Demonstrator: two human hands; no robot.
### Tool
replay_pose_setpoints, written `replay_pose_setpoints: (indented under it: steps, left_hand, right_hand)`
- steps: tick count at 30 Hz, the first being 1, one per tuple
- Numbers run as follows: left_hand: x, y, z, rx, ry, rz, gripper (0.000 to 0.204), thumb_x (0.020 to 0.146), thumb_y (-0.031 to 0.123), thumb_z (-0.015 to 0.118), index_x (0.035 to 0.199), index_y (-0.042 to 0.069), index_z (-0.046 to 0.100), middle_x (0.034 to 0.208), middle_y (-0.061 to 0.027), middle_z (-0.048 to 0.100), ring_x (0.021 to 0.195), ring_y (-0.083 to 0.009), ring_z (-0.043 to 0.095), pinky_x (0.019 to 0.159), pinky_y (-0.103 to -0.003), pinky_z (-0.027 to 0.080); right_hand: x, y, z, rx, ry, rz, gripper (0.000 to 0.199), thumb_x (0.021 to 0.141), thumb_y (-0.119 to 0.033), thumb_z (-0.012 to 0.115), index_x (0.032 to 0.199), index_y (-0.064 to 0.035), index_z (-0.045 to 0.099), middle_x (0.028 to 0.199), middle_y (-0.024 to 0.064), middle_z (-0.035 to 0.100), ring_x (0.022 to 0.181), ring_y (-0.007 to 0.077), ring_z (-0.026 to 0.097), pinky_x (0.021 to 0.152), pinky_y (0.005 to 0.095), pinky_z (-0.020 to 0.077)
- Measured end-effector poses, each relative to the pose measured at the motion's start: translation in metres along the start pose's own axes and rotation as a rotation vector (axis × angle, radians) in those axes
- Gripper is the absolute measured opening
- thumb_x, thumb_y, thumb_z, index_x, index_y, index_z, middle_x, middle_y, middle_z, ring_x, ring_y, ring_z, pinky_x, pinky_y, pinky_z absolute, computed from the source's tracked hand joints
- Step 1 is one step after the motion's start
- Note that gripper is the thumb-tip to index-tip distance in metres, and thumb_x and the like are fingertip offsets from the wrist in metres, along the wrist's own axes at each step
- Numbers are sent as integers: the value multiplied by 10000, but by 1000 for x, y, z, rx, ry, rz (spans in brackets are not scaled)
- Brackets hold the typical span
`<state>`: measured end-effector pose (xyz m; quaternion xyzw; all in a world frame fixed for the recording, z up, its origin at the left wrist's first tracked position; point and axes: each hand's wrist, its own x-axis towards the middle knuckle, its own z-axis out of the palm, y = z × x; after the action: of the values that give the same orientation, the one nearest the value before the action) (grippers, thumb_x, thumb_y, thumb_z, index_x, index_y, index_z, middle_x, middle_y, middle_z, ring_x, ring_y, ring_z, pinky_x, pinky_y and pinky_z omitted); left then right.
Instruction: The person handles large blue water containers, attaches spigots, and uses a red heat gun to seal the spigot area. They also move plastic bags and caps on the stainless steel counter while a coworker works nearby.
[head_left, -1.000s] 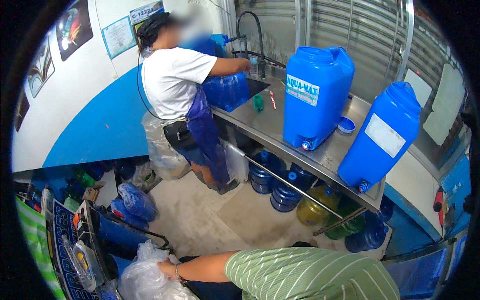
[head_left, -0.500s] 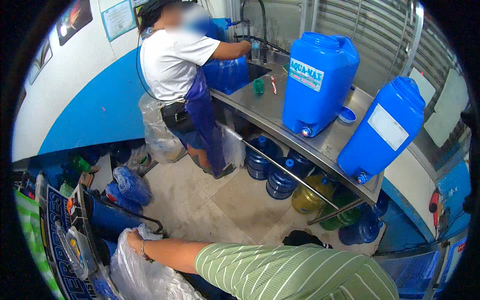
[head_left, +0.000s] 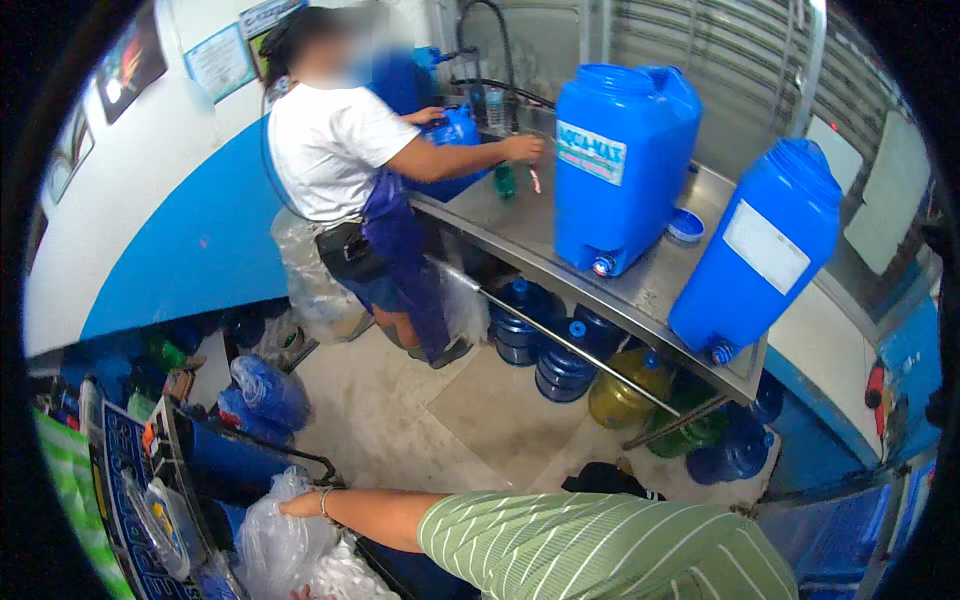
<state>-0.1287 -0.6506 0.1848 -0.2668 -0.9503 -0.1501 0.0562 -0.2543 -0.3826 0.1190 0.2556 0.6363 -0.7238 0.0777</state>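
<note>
My right hand point(head_left: 305, 503) comes in from the lower right under a green striped sleeve, a bracelet at its wrist. Its fingers are closed on a clear plastic bag point(head_left: 272, 540) at the lower left. White pieces point(head_left: 345, 575), too blurred to name, show beside the bag's gathered part. Of my left hand point(head_left: 300, 594), only a bit of the fingers appears at the lower edge, next to the plastic; their grip is hidden.
A co-worker in a white shirt point(head_left: 335, 150) stands at a steel counter point(head_left: 640, 290), one arm stretched over it. Two blue water containers point(head_left: 630, 170) stand there. Several round water jugs point(head_left: 565, 365) sit underneath. Blue plastic-wrapped bundles point(head_left: 268, 390) lie on the left.
My right hand has moved slightly right and down, pulling the bag upright. Fingers of my left hand have appeared. The co-worker has turned and reaches right across the counter.
</note>
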Motion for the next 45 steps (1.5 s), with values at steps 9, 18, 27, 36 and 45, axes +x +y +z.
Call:
replay_pose_setpoints:
  steps: [9,18,27,36,45]
  left_hand:
    - [48,-21,10,-46,-5,258,725,757,456,758,1254,-12,514,1298,-257,451,1206,-411,413,1044,-505,330]
    - [35,11,19,1,146,228,569,798,362,708,1213,2,564,1260,-221,515,1183,-380,467,1039,-480,356]
    - [33,30,34,28,357,275,421,838,268,658,1172,16,614,1222,-186,580,1161,-349,522,1033,-455,382]
    - [-16,-33,18,110,636,206,300,844,176,628,1108,41,673,1177,-147,645,1132,-315,580,1023,-426,407]
    - [-32,85,-1,105,518,-223,337,713,165,653,1030,274,679,1106,-2,552,1123,-279,500,940,-487,313]
  right_hand:
    - [-160,42,-131,65,-60,-237,679,809,-378,676,1365,-76,430,1261,121,518,1127,234,486,953,388,393]
    - [-512,268,-280,-11,1672,-459,270,847,16,556,1087,-74,472,1257,104,445,1037,187,492,841,300,447]
    - [-673,255,-314,-582,2023,-176,591,747,84,554,1309,-70,453,1110,117,442,913,207,481,840,327,442]
    - [-675,288,-309,-190,1808,-384,613,697,133,512,1291,8,424,1287,157,463,1217,287,455,1071,420,331]
    - [-709,357,-322,-509,1756,-303,413,820,-22,535,1230,0,496,1195,185,526,1078,299,524,955,421,402]
